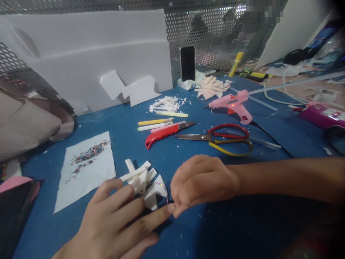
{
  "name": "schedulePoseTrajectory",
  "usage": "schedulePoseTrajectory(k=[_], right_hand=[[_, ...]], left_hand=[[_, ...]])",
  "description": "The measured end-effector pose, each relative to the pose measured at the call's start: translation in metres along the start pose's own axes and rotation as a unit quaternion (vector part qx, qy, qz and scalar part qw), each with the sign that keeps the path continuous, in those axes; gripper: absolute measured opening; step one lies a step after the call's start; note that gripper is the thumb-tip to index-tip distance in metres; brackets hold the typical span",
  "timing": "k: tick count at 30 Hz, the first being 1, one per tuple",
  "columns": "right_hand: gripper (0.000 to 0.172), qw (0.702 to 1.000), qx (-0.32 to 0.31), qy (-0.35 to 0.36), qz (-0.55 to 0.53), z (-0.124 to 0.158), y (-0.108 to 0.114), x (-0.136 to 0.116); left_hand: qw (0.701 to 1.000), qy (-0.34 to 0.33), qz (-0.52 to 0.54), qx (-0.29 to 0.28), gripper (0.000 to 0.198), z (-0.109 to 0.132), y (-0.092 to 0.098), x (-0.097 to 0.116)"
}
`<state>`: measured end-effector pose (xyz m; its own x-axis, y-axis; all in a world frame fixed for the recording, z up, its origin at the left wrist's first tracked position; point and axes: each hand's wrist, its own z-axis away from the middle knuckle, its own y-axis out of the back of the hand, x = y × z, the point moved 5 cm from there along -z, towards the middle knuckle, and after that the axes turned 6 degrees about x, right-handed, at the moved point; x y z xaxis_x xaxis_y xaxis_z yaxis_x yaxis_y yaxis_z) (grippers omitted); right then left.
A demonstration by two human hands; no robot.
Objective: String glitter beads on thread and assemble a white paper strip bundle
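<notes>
My left hand (118, 219) lies low over the table with its fingers apart. Its upper fingertips are at the near edge of a craft piece (140, 180) made of white strips and flat shapes. One long finger reaches right and touches the fingertips of my right hand (203, 183). That right hand is closed in a pinch, and what is between its fingers is hidden. A thin glittery strand (161, 184) curves across the white piece toward the pinch. Left of it, a white sheet (88, 190) carries small colourful flakes.
Beyond my hands lie a red-handled knife (164, 135), scissors (207, 137), several markers (155, 122) and white scraps (167, 104). A pink glue gun (231, 104) with a cord lies right, near a cone-strip cluster (210, 87). A phone (188, 64) stands behind.
</notes>
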<state>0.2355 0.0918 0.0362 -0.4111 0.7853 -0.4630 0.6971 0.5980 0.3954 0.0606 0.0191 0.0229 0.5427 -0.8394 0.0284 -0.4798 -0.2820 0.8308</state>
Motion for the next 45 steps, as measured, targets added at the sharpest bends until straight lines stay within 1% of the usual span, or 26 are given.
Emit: schedulePoseTrajectory(k=[4,9,13,16,18,23,26,30,31,33,35,37,39,40,45], right_hand=[[0.003,0.999,-0.006,0.025,0.026,0.002,0.001,-0.001],[0.013,0.992,0.007,0.101,0.078,0.002,0.004,-0.007],[0.015,0.990,0.001,0.102,0.092,0.001,0.003,-0.008],[0.011,0.990,0.011,0.101,0.101,0.000,0.004,-0.009],[0.008,0.990,0.011,0.098,0.101,0.001,0.003,-0.009],[0.010,0.989,0.011,0.120,0.088,0.003,0.002,-0.008],[0.004,0.989,0.018,0.105,0.102,0.003,0.001,-0.007],[0.004,0.988,0.037,0.094,0.116,0.003,0.001,-0.007],[0.004,0.990,0.040,0.079,0.109,0.003,0.001,-0.006],[0.008,0.996,0.037,0.020,0.085,0.003,0.000,0.002],[0.013,0.995,0.006,-0.052,0.082,0.003,-0.003,0.012],[0.017,0.989,-0.046,-0.092,0.106,0.002,-0.007,0.018],[0.020,0.981,-0.097,-0.101,0.134,0.002,-0.011,0.021],[0.021,0.978,-0.118,-0.099,0.144,0.002,-0.012,0.022],[0.020,0.961,-0.183,-0.078,0.193,0.004,-0.016,0.022]], left_hand=[[1.000,0.005,0.009,0.001,0.032,0.000,0.001,-0.002],[1.000,-0.003,0.024,0.000,0.032,0.000,-0.001,-0.003],[0.999,0.005,0.033,0.006,0.033,0.001,-0.002,-0.005],[0.999,0.024,0.039,0.015,0.033,0.002,-0.001,-0.005],[0.998,0.030,0.046,0.012,0.033,0.002,-0.001,-0.004],[0.998,0.037,0.050,0.004,0.035,0.001,-0.001,-0.005],[0.998,0.036,0.054,0.007,0.035,0.000,-0.001,-0.005],[0.998,0.033,0.054,0.008,0.033,0.000,-0.001,-0.003],[0.998,0.035,0.045,0.008,0.032,0.000,-0.001,-0.003],[0.998,0.051,0.017,0.018,0.031,-0.001,0.001,-0.003],[0.996,0.084,0.000,0.038,0.029,-0.002,0.004,-0.006],[0.991,0.126,0.005,0.053,0.023,-0.003,0.005,-0.011],[0.988,0.145,0.014,0.057,0.017,-0.003,0.005,-0.014],[0.988,0.144,0.011,0.054,0.018,-0.003,0.005,-0.013],[0.992,0.122,-0.018,0.016,0.023,-0.005,-0.004,-0.006]])
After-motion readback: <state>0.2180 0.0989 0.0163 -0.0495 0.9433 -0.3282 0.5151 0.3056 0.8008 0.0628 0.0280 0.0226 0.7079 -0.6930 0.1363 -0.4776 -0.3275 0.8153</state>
